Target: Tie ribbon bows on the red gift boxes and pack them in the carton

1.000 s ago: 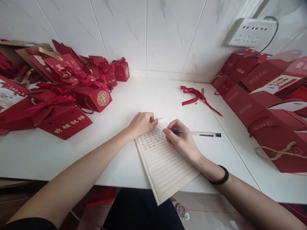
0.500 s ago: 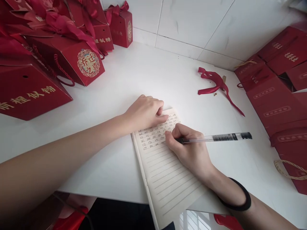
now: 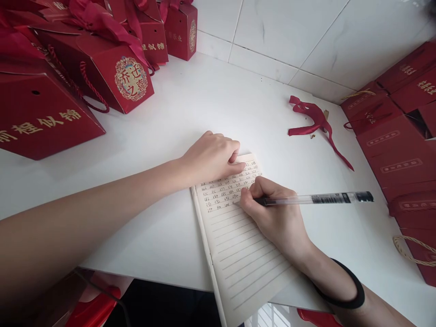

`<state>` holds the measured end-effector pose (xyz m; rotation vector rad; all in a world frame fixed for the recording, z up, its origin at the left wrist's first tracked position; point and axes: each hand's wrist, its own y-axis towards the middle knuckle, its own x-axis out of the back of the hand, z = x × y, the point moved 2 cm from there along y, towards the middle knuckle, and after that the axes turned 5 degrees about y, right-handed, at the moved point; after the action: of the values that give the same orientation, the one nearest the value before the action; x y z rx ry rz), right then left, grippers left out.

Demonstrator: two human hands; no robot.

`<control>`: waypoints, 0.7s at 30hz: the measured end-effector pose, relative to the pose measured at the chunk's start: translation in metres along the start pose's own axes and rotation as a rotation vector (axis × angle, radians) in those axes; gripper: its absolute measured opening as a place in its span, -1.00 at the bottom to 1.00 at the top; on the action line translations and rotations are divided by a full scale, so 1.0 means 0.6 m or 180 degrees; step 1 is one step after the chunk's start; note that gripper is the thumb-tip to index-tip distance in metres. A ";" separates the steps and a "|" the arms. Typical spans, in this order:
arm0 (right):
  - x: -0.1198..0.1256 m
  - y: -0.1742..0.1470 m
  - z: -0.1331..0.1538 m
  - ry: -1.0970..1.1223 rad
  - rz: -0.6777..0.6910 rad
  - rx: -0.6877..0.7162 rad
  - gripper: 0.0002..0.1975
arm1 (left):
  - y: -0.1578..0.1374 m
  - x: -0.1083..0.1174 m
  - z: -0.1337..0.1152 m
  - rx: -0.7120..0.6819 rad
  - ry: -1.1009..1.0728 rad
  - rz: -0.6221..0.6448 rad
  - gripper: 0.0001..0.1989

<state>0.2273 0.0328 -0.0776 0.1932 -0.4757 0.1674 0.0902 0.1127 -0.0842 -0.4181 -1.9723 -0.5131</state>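
Observation:
A lined notebook (image 3: 243,268) lies open on the white table, its upper rows filled with handwritten numbers and its lower lines blank. My right hand (image 3: 277,211) grips a clear-barrelled pen (image 3: 327,198) with a black cap end, its tip on the lowest written row. A black band (image 3: 361,290) circles my right wrist. Across the top left of the page rests my left hand (image 3: 216,154), fingers curled under and thumb lying on the paper; nothing shows in it. It covers part of the upper rows.
Red gift boxes (image 3: 132,84) with ribbons and gold lettering crowd the left of the table (image 3: 153,240). More red boxes (image 3: 388,145) are stacked at the right. A loose red ribbon (image 3: 315,119) lies beyond the notebook, before the tiled wall (image 3: 269,36).
A new mark has appeared at the end of the lowest written row, and the pen has moved slightly rightward along it. The whole view has shifted a little. My left hand stays on the page.

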 end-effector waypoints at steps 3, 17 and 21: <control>0.000 -0.001 -0.001 0.0005 -0.0034 -0.0028 -0.70 | -0.001 0.000 0.001 -0.0008 0.0039 0.0006 -0.74; 0.001 -0.002 0.001 0.0003 -0.0163 0.0071 -0.69 | -0.002 0.000 0.001 -0.0089 0.0091 -0.0024 -0.75; 0.001 -0.001 -0.001 0.0023 -0.0075 0.0062 -0.67 | -0.001 0.000 0.001 -0.0081 0.0114 -0.0016 -0.75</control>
<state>0.2280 0.0327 -0.0782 0.2170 -0.4645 0.1498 0.0893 0.1127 -0.0847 -0.4171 -1.9346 -0.5458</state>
